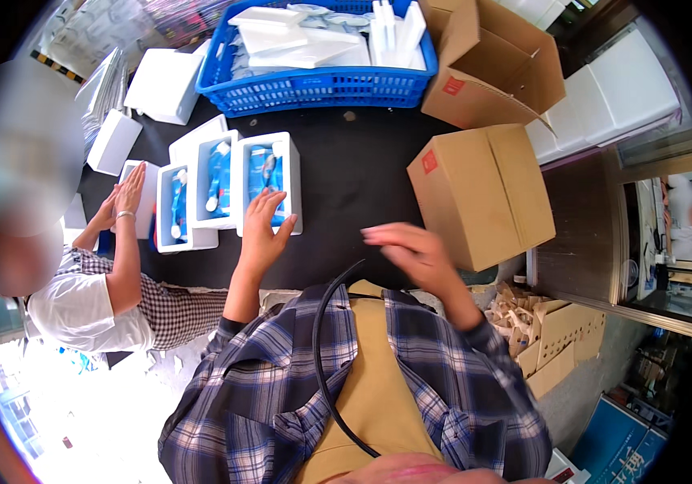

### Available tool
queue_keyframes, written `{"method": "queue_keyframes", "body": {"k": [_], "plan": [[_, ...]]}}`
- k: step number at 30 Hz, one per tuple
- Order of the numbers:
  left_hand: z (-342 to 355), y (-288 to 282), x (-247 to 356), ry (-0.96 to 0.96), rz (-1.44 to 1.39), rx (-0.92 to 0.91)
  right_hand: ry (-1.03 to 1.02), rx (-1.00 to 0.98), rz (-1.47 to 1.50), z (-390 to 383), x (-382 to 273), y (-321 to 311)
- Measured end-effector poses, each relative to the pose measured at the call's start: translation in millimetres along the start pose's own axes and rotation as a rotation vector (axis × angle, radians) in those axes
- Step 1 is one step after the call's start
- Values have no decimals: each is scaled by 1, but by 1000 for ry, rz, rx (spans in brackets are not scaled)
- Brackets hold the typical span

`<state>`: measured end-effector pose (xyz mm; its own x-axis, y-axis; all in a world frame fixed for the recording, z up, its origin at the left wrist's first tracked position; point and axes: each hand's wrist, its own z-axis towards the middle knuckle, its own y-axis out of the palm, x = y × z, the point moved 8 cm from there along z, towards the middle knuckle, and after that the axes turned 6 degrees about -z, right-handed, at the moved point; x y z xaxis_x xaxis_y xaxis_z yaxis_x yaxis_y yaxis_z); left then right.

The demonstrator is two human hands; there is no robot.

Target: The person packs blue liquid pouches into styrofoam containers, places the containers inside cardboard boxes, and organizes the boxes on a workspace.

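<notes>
My left hand (264, 234) is open, fingers spread, over the near end of a white foam box (293, 181). Inside that box lie blue packs (258, 165) with a white-and-blue item on top; whether my fingertips touch them I cannot tell. To its left stand a second foam box (202, 181) and a third foam box (164, 202), both holding similar blue packs. My right hand (414, 254) hovers above the black table (346, 185), fingers stretched out and slightly blurred. Nothing shows in it, and a taped cardboard box (475, 194) stands just to its right.
A blue crate (314, 90) of white foam pieces and pouches sits at the back. Beside it is an opened cardboard box (483, 73). At the left a co-worker's hands (127, 194) are at another foam box. A black cable (319, 339) hangs before my chest.
</notes>
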<state>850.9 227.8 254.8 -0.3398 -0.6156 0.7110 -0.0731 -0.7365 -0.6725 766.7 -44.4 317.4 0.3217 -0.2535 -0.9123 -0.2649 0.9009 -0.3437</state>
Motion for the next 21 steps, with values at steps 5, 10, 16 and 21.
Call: {"method": "queue_keyframes", "body": {"k": [5,10,16,21], "plan": [[42,47,27,30,-97,-13,244,994,-598,-170,-25,-170],[178,43,121,372,-104,67,310,1027,-970,-183,-13,-169],[363,148,61,404,135,-211,336,806,-1080,-136,45,-144],[429,231,-17,-84,139,-663,368,886,-928,-149,52,-140]]}}
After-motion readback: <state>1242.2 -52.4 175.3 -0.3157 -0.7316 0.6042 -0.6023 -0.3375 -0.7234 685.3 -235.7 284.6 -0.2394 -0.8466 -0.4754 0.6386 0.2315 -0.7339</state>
